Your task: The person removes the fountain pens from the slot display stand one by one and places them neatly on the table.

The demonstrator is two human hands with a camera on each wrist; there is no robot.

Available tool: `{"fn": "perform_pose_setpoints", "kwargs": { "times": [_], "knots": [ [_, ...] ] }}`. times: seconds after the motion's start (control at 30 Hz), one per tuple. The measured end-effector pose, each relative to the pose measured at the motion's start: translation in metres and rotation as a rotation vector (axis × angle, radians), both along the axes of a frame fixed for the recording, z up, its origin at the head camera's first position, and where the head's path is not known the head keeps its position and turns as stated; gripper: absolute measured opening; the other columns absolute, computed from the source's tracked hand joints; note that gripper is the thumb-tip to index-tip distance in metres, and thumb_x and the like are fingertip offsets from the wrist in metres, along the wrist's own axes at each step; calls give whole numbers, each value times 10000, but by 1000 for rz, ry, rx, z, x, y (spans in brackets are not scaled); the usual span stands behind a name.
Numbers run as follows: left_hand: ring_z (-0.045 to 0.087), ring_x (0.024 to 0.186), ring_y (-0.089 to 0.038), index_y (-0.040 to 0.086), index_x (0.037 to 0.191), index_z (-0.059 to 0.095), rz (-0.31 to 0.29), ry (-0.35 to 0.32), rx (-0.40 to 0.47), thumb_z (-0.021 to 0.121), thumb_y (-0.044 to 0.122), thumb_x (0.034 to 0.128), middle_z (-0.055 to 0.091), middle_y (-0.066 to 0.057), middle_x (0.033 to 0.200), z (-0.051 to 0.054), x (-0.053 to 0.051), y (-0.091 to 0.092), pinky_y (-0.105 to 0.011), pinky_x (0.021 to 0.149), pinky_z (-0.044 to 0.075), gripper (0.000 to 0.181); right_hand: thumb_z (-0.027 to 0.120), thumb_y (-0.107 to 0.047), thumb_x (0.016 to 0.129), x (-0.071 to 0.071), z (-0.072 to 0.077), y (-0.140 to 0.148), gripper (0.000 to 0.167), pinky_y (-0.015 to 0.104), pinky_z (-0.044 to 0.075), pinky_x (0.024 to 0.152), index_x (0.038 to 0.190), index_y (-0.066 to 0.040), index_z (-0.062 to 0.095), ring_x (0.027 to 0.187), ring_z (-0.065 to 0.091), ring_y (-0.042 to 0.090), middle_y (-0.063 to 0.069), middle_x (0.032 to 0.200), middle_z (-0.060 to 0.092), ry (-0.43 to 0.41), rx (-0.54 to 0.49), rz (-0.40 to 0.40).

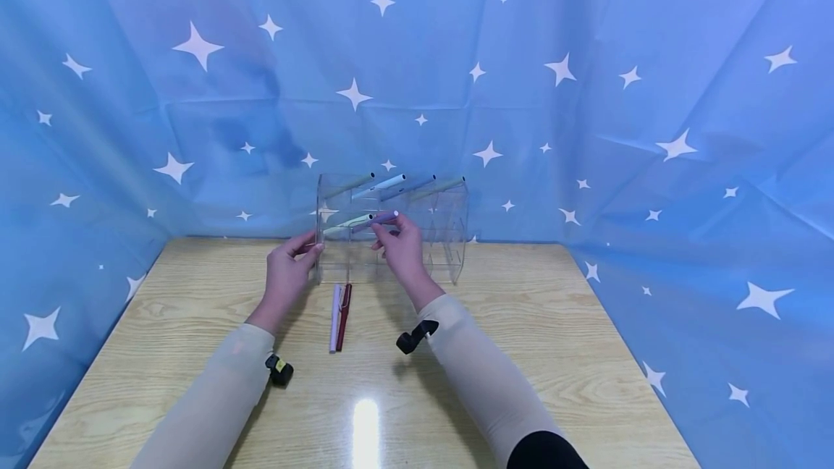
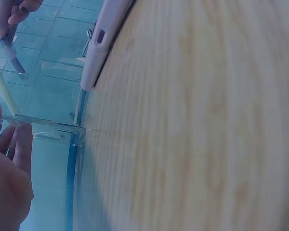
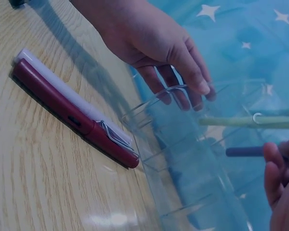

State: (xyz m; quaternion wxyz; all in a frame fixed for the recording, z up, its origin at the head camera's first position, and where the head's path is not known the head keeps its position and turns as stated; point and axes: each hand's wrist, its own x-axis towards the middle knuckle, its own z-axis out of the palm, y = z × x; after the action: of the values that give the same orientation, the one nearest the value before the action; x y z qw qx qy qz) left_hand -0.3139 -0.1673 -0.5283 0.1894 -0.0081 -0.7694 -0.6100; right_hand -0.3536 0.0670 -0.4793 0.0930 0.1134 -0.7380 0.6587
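Note:
A clear acrylic pen rack (image 1: 460,237) stands at the back of the table. My left hand (image 1: 289,266) holds its left side wall between thumb and fingers, as the right wrist view shows. With my right hand (image 1: 405,248) I pinch a purple pen (image 3: 243,152), which lies slanted at the rack's lower tier. Beside it on that tier rests a light green pen (image 3: 231,122). In front of the rack, a lavender pen (image 1: 335,317) and a dark red pen (image 1: 344,318) lie side by side on the wood, touching or nearly so.
Several pens lie slanted along the rack's upper tier, among them a light blue pen (image 1: 379,186) and a darker blue pen (image 1: 409,188). A blue curtain (image 1: 521,93) with white stars hangs close behind the wooden table (image 1: 554,339).

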Motion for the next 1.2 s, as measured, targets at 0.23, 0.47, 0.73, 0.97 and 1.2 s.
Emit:
{"fn": "perform_pose_setpoints", "kwargs": {
  "times": [0.23,0.47,0.73,0.97,1.2],
  "knots": [
    [721,1100,-217,75,1420,742,-4,-1,-6,804,95,1034,798,-160,1264,0,1,-1,-113,826,576,392,765,-196,1078,1,1,6,111,368,643,608,1174,-144,783,809,758,400,19,1169,774,35,-35,2],
    [720,1103,-215,78,1423,742,-11,-4,-8,799,104,1040,797,-159,1267,-2,1,-1,-109,815,574,388,750,-143,1080,6,8,12,106,312,625,597,1177,-101,758,725,725,187,92,1106,755,84,-114,-41],
    [726,1114,-237,67,1435,727,-12,-4,2,799,94,1037,786,-178,1288,-2,0,-1,-117,797,588,406,711,-129,1098,12,16,20,227,231,593,697,1289,-9,690,903,691,238,172,1052,722,106,-159,-105],
    [719,1109,-236,72,1447,718,-34,-13,31,794,73,1033,774,-184,1309,1,2,0,-164,781,636,421,713,-85,1085,18,16,27,240,222,574,759,1282,48,679,907,630,169,114,1068,713,119,-174,-105],
    [715,1045,-129,59,1436,724,-31,-13,40,787,41,1031,775,-199,1302,1,2,0,-160,764,636,411,650,42,1076,27,13,31,164,359,658,986,1236,70,670,1074,744,343,313,1170,665,76,-292,-11]
  ]
}}
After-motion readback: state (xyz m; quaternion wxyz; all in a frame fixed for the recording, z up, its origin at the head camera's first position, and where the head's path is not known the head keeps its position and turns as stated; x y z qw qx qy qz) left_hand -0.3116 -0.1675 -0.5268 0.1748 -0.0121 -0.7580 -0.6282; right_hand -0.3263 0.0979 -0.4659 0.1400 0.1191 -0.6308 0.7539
